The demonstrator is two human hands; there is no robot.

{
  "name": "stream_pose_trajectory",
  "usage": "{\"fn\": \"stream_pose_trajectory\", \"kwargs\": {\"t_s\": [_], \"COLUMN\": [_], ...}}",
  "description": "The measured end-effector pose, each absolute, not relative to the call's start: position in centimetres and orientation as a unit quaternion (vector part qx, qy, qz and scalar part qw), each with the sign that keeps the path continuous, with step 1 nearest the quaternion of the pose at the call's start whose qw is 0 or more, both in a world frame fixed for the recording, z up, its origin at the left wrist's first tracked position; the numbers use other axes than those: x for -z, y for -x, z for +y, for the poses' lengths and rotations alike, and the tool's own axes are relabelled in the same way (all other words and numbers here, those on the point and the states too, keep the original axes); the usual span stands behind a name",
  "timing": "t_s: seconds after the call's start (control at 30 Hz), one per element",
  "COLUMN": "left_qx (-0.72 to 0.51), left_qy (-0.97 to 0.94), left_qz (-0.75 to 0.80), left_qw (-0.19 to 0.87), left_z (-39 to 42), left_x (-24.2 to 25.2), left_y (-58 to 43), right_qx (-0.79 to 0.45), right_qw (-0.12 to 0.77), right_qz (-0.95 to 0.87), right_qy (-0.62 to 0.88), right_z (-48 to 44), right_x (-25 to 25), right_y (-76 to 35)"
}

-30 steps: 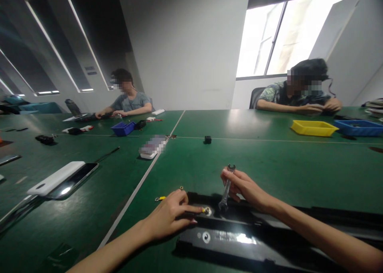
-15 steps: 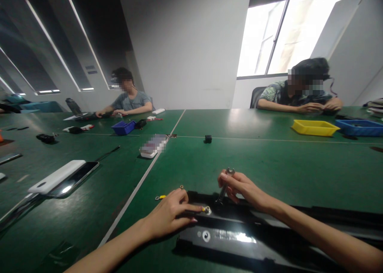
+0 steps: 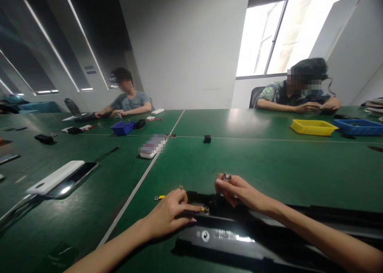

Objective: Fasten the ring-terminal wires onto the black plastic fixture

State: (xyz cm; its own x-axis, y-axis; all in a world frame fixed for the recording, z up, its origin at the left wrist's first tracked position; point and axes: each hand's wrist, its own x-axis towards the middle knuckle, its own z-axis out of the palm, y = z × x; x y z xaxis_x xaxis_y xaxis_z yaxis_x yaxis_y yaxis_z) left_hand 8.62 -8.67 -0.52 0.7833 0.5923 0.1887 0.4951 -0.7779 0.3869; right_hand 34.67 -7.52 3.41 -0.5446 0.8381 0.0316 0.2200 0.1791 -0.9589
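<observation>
A long black part (image 3: 227, 241) lies across the green table (image 3: 269, 161) in front of me. My left hand (image 3: 169, 215) rests on its left end, fingers pinched on a small yellow-tipped piece beside a bolt (image 3: 206, 209). My right hand (image 3: 239, 190) is closed round a small metal wrench (image 3: 226, 177), whose lower end reaches down to the bolt. A yellow-sleeved wire terminal (image 3: 160, 197) lies on the table just left of my left hand.
A white power bank and a phone (image 3: 61, 178) lie at left. A small black block (image 3: 207, 138) sits mid-table. Yellow tray (image 3: 312, 127) and blue tray (image 3: 359, 126) stand at far right, a blue bin (image 3: 122, 127) at far left. Two other people sit across the table.
My right hand has moved left and down, tipping the wrench from upright above the part down onto the bolt. My left hand has stayed in place.
</observation>
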Motion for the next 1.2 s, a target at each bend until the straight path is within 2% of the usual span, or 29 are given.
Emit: {"fn": "stream_pose_trajectory", "kwargs": {"t_s": [1.2], "left_qx": [-0.165], "left_qy": [-0.932], "left_qz": [0.282], "left_qw": [0.154], "left_z": [-8.66], "left_x": [0.40], "left_y": [-8.65], "right_qx": [-0.532], "right_qw": [0.246], "right_qz": [-0.712], "right_qy": [0.387], "right_z": [-8.15], "right_x": [-3.92], "right_y": [-34.75]}}
